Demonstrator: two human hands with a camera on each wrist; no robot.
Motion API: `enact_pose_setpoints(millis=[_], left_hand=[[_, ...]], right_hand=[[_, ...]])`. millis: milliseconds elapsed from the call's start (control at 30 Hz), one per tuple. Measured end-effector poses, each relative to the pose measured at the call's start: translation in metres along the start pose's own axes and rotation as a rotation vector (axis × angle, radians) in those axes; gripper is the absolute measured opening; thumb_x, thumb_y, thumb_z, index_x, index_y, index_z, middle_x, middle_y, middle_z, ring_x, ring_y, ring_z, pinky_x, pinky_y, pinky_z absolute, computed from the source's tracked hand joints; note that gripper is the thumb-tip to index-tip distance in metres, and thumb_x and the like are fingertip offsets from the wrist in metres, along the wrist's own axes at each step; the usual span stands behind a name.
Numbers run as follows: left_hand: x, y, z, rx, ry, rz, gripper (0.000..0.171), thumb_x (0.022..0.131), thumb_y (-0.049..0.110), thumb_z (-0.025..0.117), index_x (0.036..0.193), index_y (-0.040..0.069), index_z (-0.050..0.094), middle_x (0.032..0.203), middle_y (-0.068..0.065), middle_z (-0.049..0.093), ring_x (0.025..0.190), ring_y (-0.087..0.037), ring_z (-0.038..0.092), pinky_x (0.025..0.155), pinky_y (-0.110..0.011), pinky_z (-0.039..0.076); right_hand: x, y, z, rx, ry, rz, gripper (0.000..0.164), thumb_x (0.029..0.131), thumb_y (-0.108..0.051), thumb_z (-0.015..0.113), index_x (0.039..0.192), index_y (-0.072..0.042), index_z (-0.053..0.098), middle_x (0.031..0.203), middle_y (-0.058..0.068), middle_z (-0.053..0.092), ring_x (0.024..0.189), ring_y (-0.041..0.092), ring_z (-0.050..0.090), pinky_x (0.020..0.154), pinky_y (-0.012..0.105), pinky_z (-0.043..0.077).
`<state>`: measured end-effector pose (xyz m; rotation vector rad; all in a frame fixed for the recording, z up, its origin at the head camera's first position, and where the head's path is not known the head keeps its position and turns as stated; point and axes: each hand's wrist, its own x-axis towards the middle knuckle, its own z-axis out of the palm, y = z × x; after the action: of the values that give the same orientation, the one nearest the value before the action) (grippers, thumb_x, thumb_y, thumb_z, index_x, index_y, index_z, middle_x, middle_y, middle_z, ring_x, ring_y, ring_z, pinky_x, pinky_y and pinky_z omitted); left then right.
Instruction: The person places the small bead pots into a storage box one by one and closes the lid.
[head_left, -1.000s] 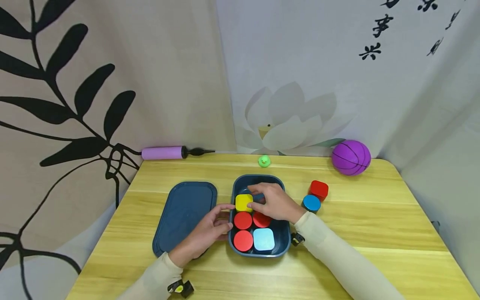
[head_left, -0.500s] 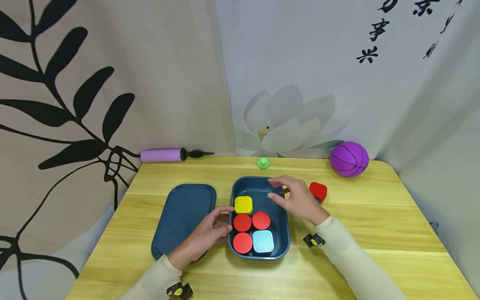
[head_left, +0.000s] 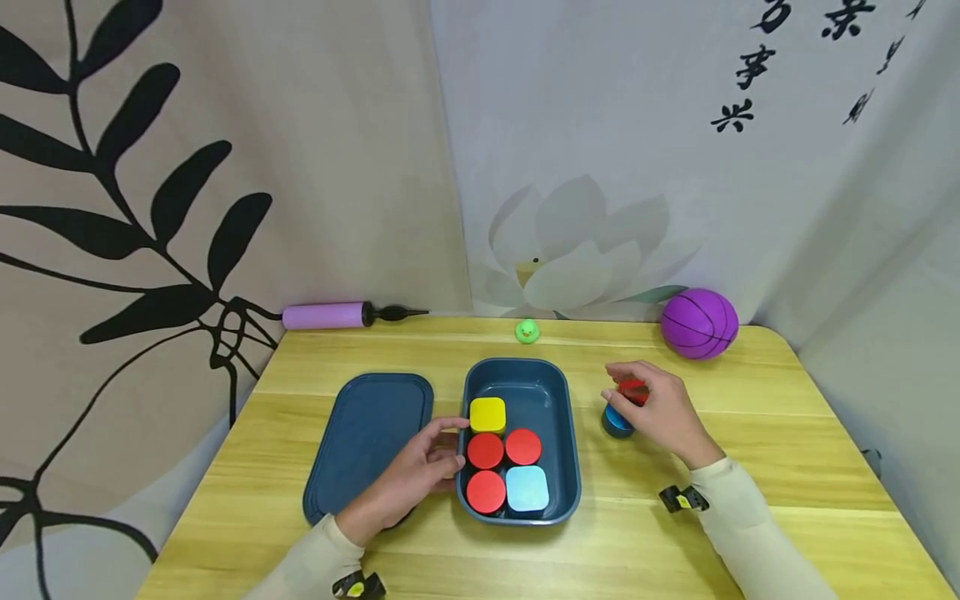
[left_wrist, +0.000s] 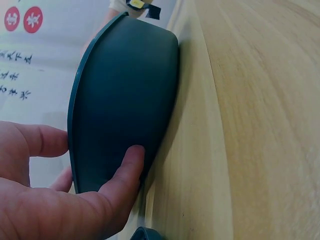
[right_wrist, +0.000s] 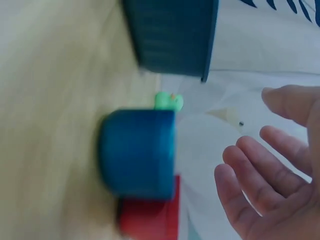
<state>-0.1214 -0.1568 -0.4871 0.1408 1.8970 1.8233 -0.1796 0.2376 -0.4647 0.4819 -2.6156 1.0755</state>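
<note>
A dark blue rectangular box (head_left: 540, 392) holds a yellow square block (head_left: 487, 415), several red round blocks (head_left: 486, 492) and a light blue square block (head_left: 527, 487). At its left side is my left hand (head_left: 401, 477); in the left wrist view the thumb rests against the outer wall (left_wrist: 125, 85) and a fingertip touches the rim. My right hand (head_left: 663, 412), fingers apart and holding nothing, hovers over a blue round block (head_left: 617, 423) and a red block (head_left: 634, 390). Those two stand side by side, partly hidden by the hand in the head view.
Left of the box lies a dark blue lid (head_left: 360, 433), flat on the wooden table (head_left: 787, 467). Along the back edge are a purple pump (head_left: 326, 316), a small green duck toy (head_left: 527, 331) and a purple ball (head_left: 699, 323). Printed curtains hang behind.
My right hand has left the yellow block in the box and moved right, out over the blue and red blocks. The left hand has stayed at the box's side.
</note>
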Motion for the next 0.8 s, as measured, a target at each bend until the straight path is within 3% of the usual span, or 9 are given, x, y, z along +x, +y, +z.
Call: enact_pose_setpoints(millis=[300,433,800], left_hand=[[0.0,-0.001,0.0,0.002,0.008,-0.006,0.055,0.105,0.014,0.063,0.156,0.015,0.044,0.151,-0.024,0.049,0.117,-0.026,0.063,0.091,-0.042,0.061],[0.001,-0.001,-0.001,-0.001,0.005,-0.009,0.055,0.105,0.014,0.064,0.156,0.014,0.044,0.151,-0.024,0.05,0.117,-0.025,0.064,0.091,-0.042,0.061],[0.001,-0.003,-0.004,-0.005,-0.012,0.0,0.056,0.104,0.014,0.064,0.157,0.013,0.043,0.151,-0.024,0.049,0.118,-0.024,0.065,0.09,-0.04,0.061]], right_hand=[[-0.027,0.021,-0.011,-0.041,-0.046,0.069,0.034,0.094,-0.019,0.083,0.123,-0.004,0.075,0.116,0.009,0.076,0.094,0.024,0.072,0.08,0.035,0.064],[-0.036,0.026,-0.011,-0.047,-0.081,0.076,0.036,0.093,-0.018,0.083,0.125,-0.003,0.074,0.117,0.01,0.076,0.097,0.027,0.073,0.081,0.039,0.065],[-0.043,0.035,-0.004,-0.066,-0.13,0.086,0.036,0.092,-0.021,0.085,0.124,-0.01,0.075,0.122,0.006,0.073,0.096,0.021,0.075,0.078,0.029,0.064]])
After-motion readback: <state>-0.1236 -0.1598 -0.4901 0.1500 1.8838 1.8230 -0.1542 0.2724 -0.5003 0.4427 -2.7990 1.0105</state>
